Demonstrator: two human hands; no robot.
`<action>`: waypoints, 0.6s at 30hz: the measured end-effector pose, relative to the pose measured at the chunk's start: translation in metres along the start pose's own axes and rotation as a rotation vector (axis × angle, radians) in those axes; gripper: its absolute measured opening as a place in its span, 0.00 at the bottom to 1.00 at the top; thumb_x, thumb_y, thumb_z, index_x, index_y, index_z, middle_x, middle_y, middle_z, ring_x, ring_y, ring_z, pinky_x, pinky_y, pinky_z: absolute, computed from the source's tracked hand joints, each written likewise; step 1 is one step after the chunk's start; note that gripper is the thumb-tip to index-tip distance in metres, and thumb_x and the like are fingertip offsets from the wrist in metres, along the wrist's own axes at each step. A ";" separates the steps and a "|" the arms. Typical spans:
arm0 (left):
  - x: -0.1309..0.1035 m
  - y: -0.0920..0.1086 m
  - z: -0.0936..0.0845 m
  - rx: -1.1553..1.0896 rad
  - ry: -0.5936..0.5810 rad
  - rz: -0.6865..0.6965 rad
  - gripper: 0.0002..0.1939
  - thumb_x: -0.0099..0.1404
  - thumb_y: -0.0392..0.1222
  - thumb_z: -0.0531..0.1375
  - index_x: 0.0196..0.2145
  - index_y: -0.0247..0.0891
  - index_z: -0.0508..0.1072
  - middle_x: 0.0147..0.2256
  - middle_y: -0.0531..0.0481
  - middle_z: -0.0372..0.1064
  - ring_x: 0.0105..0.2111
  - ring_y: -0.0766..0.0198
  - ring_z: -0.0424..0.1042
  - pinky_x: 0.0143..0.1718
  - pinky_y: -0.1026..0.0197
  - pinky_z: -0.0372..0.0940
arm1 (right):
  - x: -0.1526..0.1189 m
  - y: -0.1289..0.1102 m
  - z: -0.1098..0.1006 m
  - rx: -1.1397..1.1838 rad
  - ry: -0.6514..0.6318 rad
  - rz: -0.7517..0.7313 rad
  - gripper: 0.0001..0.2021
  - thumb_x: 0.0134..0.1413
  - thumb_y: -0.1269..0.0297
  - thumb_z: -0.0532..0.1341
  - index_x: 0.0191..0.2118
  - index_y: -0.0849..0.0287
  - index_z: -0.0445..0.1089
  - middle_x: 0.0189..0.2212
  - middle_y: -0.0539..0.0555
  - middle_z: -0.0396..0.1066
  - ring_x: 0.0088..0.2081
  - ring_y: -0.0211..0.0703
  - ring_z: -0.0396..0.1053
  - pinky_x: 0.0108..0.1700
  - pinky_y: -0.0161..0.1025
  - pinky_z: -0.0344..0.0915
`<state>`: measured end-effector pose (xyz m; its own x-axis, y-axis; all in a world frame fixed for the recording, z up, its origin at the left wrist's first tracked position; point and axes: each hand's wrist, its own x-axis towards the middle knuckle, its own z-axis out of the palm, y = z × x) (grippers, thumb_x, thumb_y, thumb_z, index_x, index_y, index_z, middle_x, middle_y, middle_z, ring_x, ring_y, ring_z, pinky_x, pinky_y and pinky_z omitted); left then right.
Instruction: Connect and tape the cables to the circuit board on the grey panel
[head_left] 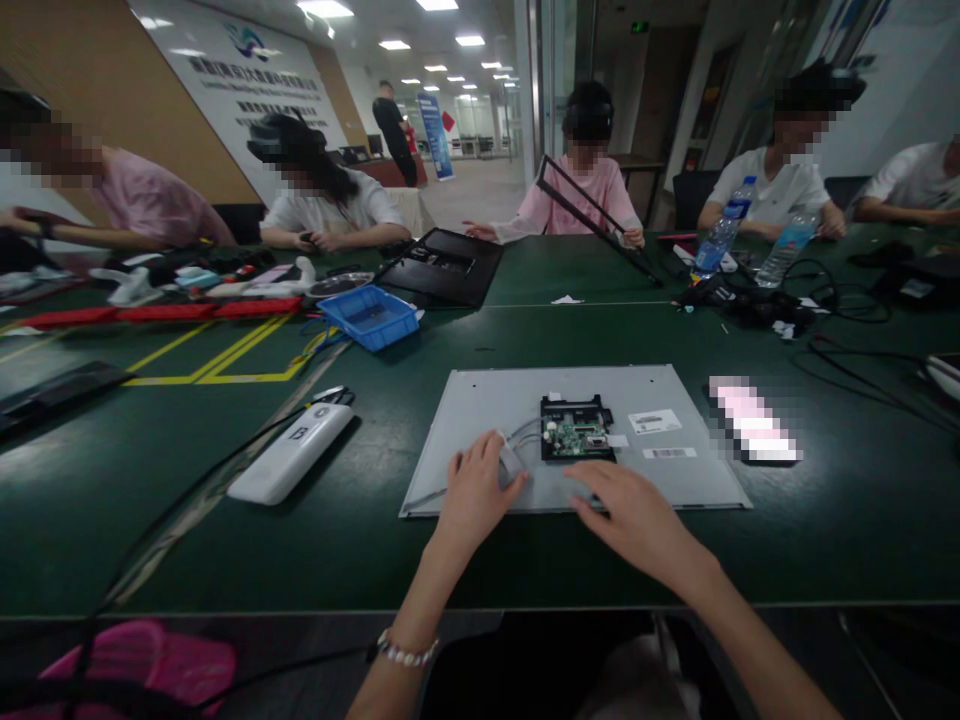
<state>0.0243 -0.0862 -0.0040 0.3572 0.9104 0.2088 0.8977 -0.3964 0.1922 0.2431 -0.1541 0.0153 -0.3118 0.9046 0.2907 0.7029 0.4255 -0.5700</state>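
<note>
A pale grey flat display panel (480, 400) lies back side up on the table in front of me. Near its middle sits a green circuit board (577, 437) in a black frame, with thin cables (525, 432) leading left from it. My left hand (478, 490) rests on the panel over these cables, fingers bent and thumb apart. Beside its index finger and thumb is a small silvery-grey strip (512, 458); whether the fingers touch it is unclear. My right hand (630, 505) hovers or rests just below the board, fingers loosely apart and holding nothing visible.
A white power bank (292, 455) with a black cable lies left. To the right is a phone (754, 420). Beyond are a blue tray (371, 318), a black monitor cover (442, 265) and water bottles (724, 230). Across the table, one person holds a black frame (592, 215).
</note>
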 end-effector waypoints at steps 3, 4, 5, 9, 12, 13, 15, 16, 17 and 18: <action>-0.001 0.003 -0.003 0.034 0.043 0.003 0.20 0.60 0.46 0.59 0.48 0.38 0.61 0.57 0.37 0.56 0.56 0.48 0.57 0.52 0.44 0.55 | 0.000 0.045 -0.023 0.036 0.120 0.193 0.15 0.56 0.62 0.54 0.48 0.56 0.68 0.45 0.57 0.71 0.46 0.48 0.68 0.47 0.48 0.66; -0.002 0.005 -0.004 0.045 0.066 0.008 0.20 0.60 0.46 0.59 0.48 0.37 0.61 0.57 0.36 0.55 0.57 0.47 0.57 0.52 0.44 0.56 | 0.001 0.061 -0.029 0.055 0.132 0.239 0.14 0.56 0.62 0.55 0.47 0.57 0.69 0.44 0.57 0.71 0.44 0.48 0.69 0.45 0.47 0.66; -0.003 0.007 -0.006 0.053 0.090 0.017 0.21 0.60 0.46 0.59 0.49 0.37 0.61 0.57 0.36 0.54 0.57 0.47 0.56 0.52 0.44 0.56 | 0.003 0.075 -0.033 0.075 0.147 0.284 0.14 0.55 0.62 0.55 0.46 0.57 0.69 0.43 0.58 0.72 0.42 0.47 0.70 0.42 0.45 0.67; -0.010 0.016 -0.011 0.076 0.153 0.084 0.21 0.60 0.44 0.59 0.50 0.39 0.61 0.56 0.39 0.57 0.57 0.48 0.55 0.54 0.45 0.54 | 0.012 0.108 -0.040 0.099 0.071 0.400 0.14 0.54 0.60 0.55 0.43 0.59 0.71 0.39 0.57 0.73 0.36 0.44 0.71 0.39 0.40 0.66; -0.013 0.021 -0.011 0.107 0.134 0.113 0.20 0.61 0.40 0.58 0.50 0.40 0.62 0.52 0.41 0.61 0.54 0.50 0.59 0.54 0.47 0.55 | 0.020 0.113 -0.036 0.076 -0.005 0.436 0.15 0.53 0.56 0.56 0.41 0.59 0.72 0.33 0.56 0.74 0.33 0.44 0.71 0.36 0.40 0.65; -0.013 0.022 -0.010 0.121 0.123 0.112 0.18 0.61 0.39 0.58 0.49 0.40 0.63 0.50 0.42 0.63 0.52 0.51 0.60 0.53 0.48 0.55 | 0.023 0.113 -0.034 0.083 -0.020 0.437 0.16 0.52 0.55 0.56 0.40 0.58 0.72 0.31 0.55 0.74 0.31 0.43 0.71 0.35 0.39 0.64; -0.013 0.024 -0.010 0.149 0.108 0.101 0.14 0.61 0.36 0.56 0.46 0.39 0.66 0.46 0.43 0.66 0.49 0.52 0.64 0.50 0.50 0.57 | 0.026 0.113 -0.029 0.123 -0.033 0.423 0.15 0.49 0.55 0.58 0.39 0.58 0.73 0.30 0.54 0.74 0.30 0.42 0.70 0.33 0.38 0.64; -0.013 0.024 -0.010 0.162 0.104 0.101 0.12 0.62 0.35 0.55 0.44 0.39 0.67 0.44 0.44 0.67 0.47 0.53 0.65 0.48 0.51 0.58 | 0.027 0.113 -0.027 0.149 -0.031 0.414 0.14 0.48 0.56 0.59 0.39 0.58 0.73 0.30 0.53 0.74 0.29 0.42 0.70 0.32 0.37 0.63; -0.012 0.024 -0.010 0.176 0.100 0.104 0.10 0.62 0.33 0.54 0.42 0.39 0.68 0.42 0.45 0.68 0.45 0.54 0.66 0.47 0.52 0.58 | 0.027 0.114 -0.025 0.176 -0.025 0.408 0.14 0.47 0.57 0.59 0.38 0.58 0.73 0.29 0.53 0.74 0.29 0.41 0.70 0.32 0.36 0.63; -0.011 0.024 -0.011 0.189 0.096 0.110 0.09 0.63 0.32 0.53 0.40 0.39 0.69 0.40 0.45 0.69 0.43 0.55 0.67 0.46 0.52 0.58 | 0.027 0.115 -0.023 0.203 -0.018 0.407 0.13 0.47 0.59 0.59 0.38 0.58 0.73 0.28 0.52 0.73 0.28 0.41 0.70 0.31 0.36 0.63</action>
<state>0.0387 -0.1072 0.0090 0.4374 0.8440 0.3103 0.8903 -0.4550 -0.0175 0.3301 -0.0813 -0.0242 -0.0485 0.9988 -0.0007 0.6313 0.0301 -0.7749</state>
